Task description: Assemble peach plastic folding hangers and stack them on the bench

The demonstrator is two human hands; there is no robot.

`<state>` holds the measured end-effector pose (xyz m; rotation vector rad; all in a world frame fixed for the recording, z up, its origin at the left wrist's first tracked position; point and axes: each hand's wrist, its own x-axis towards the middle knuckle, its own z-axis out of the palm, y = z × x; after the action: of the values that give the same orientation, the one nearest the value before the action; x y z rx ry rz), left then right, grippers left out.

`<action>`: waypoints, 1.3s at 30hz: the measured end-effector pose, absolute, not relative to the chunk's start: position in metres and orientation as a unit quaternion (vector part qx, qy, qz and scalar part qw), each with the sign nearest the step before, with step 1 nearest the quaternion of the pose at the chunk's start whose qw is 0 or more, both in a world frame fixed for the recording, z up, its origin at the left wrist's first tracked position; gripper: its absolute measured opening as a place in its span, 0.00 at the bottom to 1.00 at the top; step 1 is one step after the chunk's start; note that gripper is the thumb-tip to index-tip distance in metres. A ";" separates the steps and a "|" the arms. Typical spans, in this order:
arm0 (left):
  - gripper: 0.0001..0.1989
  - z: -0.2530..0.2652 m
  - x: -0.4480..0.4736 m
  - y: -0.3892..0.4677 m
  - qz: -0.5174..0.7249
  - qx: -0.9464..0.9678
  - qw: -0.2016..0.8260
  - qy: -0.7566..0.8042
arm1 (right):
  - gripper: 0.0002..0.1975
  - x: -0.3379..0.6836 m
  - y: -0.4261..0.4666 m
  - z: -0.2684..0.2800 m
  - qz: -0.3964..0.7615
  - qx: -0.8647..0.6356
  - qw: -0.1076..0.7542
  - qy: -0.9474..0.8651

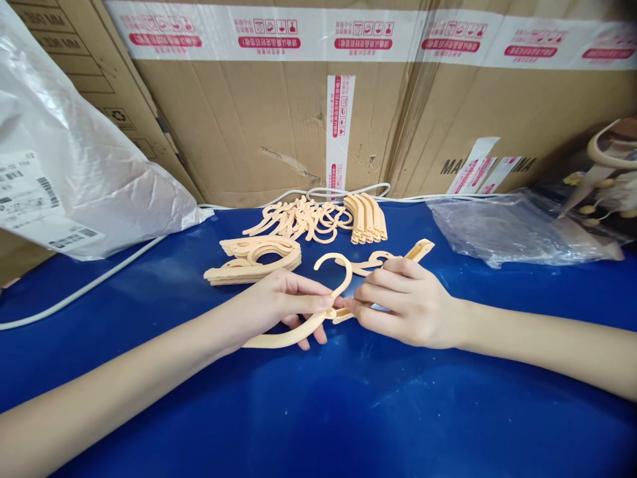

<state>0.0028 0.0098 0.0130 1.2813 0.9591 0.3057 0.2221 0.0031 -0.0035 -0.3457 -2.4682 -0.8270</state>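
Observation:
My left hand [286, 300] pinches a cream plastic hanger part [344, 269] with a curved hook and one arm sloping down to the left. Its hook points up and curls left above my thumb. In my right hand [411, 302] is a cream hanger arm [419, 250], whose far end sticks out above the fingers. The near end of that arm meets the hook part between both hands; whether they are joined is hidden by my fingers. Just behind my right hand lies another cream hook piece [365, 264], partly covered.
A stack of folded hangers [249, 271] lies behind my left hand. Farther back are a loose pile of hook pieces [298, 218] and a row of hanger arms [368, 218]. Cardboard boxes [239, 119], a white parcel bag [74, 146], clear plastic bags [497, 229] and a white cable [94, 284] surround the blue table [318, 411].

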 end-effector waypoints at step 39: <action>0.13 0.010 0.002 0.009 0.159 0.596 0.663 0.425 | 0.10 0.221 0.003 -0.005 -0.271 -0.148 0.249 -0.918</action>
<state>0.0017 0.0086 0.0096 1.3463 0.9599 0.3603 0.2212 0.0030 -0.0050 -0.4026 -2.5013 -0.7391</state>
